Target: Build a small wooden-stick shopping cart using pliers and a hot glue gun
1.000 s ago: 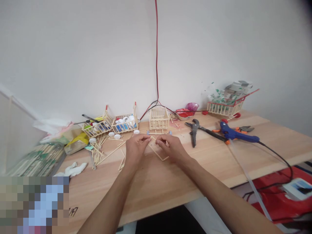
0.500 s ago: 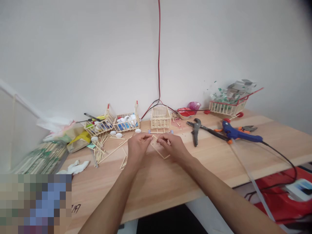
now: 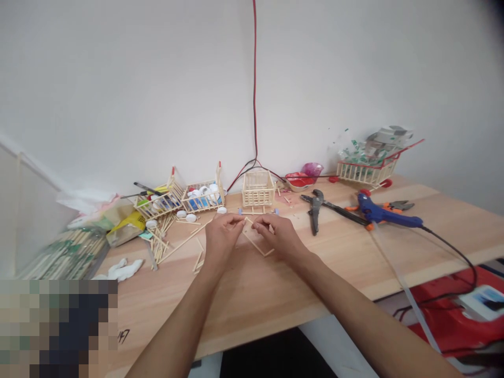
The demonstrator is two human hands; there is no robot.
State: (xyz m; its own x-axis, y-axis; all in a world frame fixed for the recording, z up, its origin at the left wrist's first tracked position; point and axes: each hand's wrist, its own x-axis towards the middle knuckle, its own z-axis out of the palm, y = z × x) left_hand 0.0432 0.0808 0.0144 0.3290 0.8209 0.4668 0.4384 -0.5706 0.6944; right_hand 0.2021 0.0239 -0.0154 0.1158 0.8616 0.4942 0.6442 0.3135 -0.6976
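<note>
Thin wooden sticks joined at an angle form a small stick frame between my hands, just over the table. My left hand pinches its far corner, thumb and forefinger together. Close beside it, my right hand is also closed in a pinch at the far end of the frame; the exact contact is partly hidden by the fingers. Right behind my fingertips stands a small wooden stick cart with pale blue wheels.
At left are two filled stick carts, loose sticks and bagged sticks. Pliers, a blue glue gun, a red bowl and a red-trimmed cart occupy the right. The glue gun's cord hangs over the edge.
Both hands keep almost the same pinch on the stick frame. The whole view has shifted very slightly, and the blurred patch at lower left looks darker.
</note>
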